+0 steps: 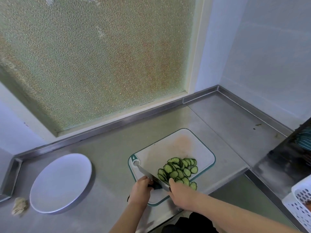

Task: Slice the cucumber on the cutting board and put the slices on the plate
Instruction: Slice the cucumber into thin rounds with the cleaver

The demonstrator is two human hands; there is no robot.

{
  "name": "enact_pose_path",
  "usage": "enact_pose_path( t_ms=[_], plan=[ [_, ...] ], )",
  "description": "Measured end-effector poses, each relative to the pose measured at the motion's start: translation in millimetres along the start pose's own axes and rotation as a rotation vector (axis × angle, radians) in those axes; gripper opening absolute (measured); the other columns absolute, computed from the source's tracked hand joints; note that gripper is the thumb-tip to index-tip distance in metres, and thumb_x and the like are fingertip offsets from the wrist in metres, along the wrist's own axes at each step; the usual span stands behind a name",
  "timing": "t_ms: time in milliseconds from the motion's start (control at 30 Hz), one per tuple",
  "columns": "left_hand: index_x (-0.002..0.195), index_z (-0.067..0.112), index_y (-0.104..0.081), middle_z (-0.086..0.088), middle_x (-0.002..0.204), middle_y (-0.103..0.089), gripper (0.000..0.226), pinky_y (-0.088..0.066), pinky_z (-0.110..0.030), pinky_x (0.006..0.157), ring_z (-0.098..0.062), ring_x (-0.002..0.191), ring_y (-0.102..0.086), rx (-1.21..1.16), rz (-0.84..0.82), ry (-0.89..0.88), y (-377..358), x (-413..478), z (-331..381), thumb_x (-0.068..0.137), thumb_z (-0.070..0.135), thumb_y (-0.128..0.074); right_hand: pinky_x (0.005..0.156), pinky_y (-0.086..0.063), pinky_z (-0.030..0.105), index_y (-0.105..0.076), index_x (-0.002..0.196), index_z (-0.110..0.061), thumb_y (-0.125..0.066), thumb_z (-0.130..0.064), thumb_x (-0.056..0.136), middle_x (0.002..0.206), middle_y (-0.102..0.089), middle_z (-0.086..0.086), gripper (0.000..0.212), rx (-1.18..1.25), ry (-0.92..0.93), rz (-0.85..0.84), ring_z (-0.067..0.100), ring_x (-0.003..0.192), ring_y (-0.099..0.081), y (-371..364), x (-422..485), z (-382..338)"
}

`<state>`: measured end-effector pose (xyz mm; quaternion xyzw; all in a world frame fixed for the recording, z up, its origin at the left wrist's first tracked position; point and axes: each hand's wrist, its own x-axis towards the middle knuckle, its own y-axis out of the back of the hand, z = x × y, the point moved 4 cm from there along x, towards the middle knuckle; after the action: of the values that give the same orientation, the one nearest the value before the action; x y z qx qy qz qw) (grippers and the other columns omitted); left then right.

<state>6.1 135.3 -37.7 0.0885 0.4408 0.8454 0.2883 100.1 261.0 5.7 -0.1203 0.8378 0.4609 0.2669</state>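
Several thin cucumber slices (180,170) lie in an overlapping heap on the near right part of a white cutting board (176,145) with a teal rim. My left hand (141,189) grips the black handle of a broad knife (148,173); its blade lies slanted on the board just left of the heap. My right hand (182,194) rests at the near end of the heap, thumb against the blade and fingers touching the slices. A white plate (62,182) sits on the steel counter to the left, with nothing on it.
A crumpled pale lump (19,206) lies left of the plate. At the right edge is a white perforated basket (301,204), with a dark appliance (289,158) behind it. The counter (109,148) steps down right of the board. A frosted window backs the counter.
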Motion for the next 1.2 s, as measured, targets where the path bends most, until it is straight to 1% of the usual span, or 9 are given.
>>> enact_pose_path(
  t_ms=[67,133,267,400,467,633,767,900,1200],
  plan=[
    [0.088,0.0,-0.066,-0.01,0.092,-0.063,0.021,-0.044,-0.023,0.073,-0.026,0.089,-0.06,-0.011,-0.003,-0.004,-0.4,1.1,-0.8,0.07,-0.008,-0.059,0.064,-0.038,0.034,-0.038,0.112,-0.01,-0.036,-0.021,0.099,0.096,-0.057,0.012,0.017,0.065,-0.004,-0.02,0.022,0.078,-0.052,1.1,-6.1,8.2],
    [0.087,0.0,-0.066,-0.01,0.092,-0.063,0.019,-0.042,-0.022,0.072,-0.025,0.088,-0.06,-0.005,-0.008,-0.008,-0.4,1.6,-0.9,0.071,-0.007,-0.059,0.058,-0.035,0.031,-0.035,0.097,-0.014,-0.037,-0.026,0.099,0.08,-0.049,0.001,0.012,0.1,0.001,-0.029,0.014,0.066,-0.044,3.1,-12.7,15.3],
    [0.085,0.002,-0.066,-0.003,0.087,-0.059,0.018,-0.036,-0.015,0.068,-0.023,0.087,-0.059,0.001,-0.014,-0.012,-0.1,1.3,-0.9,0.071,-0.006,-0.059,0.051,-0.028,0.025,-0.032,0.096,-0.014,-0.036,-0.027,0.1,0.09,-0.051,0.008,0.014,0.069,0.015,-0.017,0.02,0.077,-0.046,3.8,-13.1,16.0],
    [0.082,0.003,-0.065,-0.004,0.086,-0.061,0.019,-0.035,-0.013,0.066,-0.022,0.085,-0.059,-0.015,0.001,-0.017,0.6,0.4,-0.6,0.067,-0.007,-0.06,0.061,-0.034,0.031,-0.029,0.097,-0.014,-0.034,-0.023,0.1,0.113,-0.057,0.02,0.01,0.017,-0.017,-0.026,0.022,0.083,-0.047,-3.7,-4.2,7.0],
    [0.083,0.003,-0.065,-0.005,0.088,-0.062,0.02,-0.033,-0.01,0.065,-0.021,0.084,-0.059,-0.017,0.009,-0.019,0.8,0.0,0.0,0.067,-0.008,-0.06,0.055,-0.032,0.03,-0.028,0.098,-0.015,-0.033,-0.021,0.1,0.115,-0.057,0.022,0.009,0.003,-0.013,-0.015,0.024,0.084,-0.05,-6.4,-1.6,5.2],
    [0.084,0.001,-0.067,-0.008,0.091,-0.063,0.018,-0.032,-0.011,0.064,-0.022,0.086,-0.059,0.008,0.013,-0.019,0.7,0.3,1.8,0.07,-0.007,-0.06,0.06,-0.033,0.031,-0.036,0.121,-0.003,-0.032,-0.022,0.101,0.115,-0.057,0.024,0.028,0.022,-0.008,0.012,0.034,0.096,-0.057,-6.2,4.1,5.8],
    [0.08,0.001,-0.066,-0.009,0.089,-0.064,0.016,-0.039,-0.02,0.067,-0.025,0.086,-0.06,0.018,0.01,-0.011,0.6,-0.5,0.2,0.068,-0.006,-0.061,0.069,-0.034,0.033,-0.035,0.122,-0.003,-0.034,-0.025,0.1,0.113,-0.057,0.023,0.03,0.039,0.002,0.019,0.036,0.1,-0.056,-0.8,7.3,8.0],
    [0.083,0.001,-0.068,-0.005,0.084,-0.059,0.018,-0.036,-0.016,0.066,-0.024,0.084,-0.059,0.019,0.004,-0.009,2.0,-1.5,1.8,0.068,-0.007,-0.061,0.068,-0.032,0.031,-0.034,0.124,-0.002,-0.036,-0.026,0.101,0.111,-0.058,0.022,0.034,0.08,-0.035,0.061,0.035,0.1,-0.056,2.6,8.5,11.1],
    [0.077,0.0,-0.066,0.009,0.072,-0.045,0.013,-0.034,-0.015,0.063,-0.025,0.08,-0.059,-0.004,0.02,-0.013,3.9,-3.2,2.4,0.067,-0.006,-0.062,0.067,-0.034,0.032,-0.03,0.094,-0.015,-0.038,-0.031,0.099,0.09,-0.05,0.01,0.019,0.134,-0.036,0.14,0.022,0.08,-0.046,13.4,1.1,6.3]
  ],
)
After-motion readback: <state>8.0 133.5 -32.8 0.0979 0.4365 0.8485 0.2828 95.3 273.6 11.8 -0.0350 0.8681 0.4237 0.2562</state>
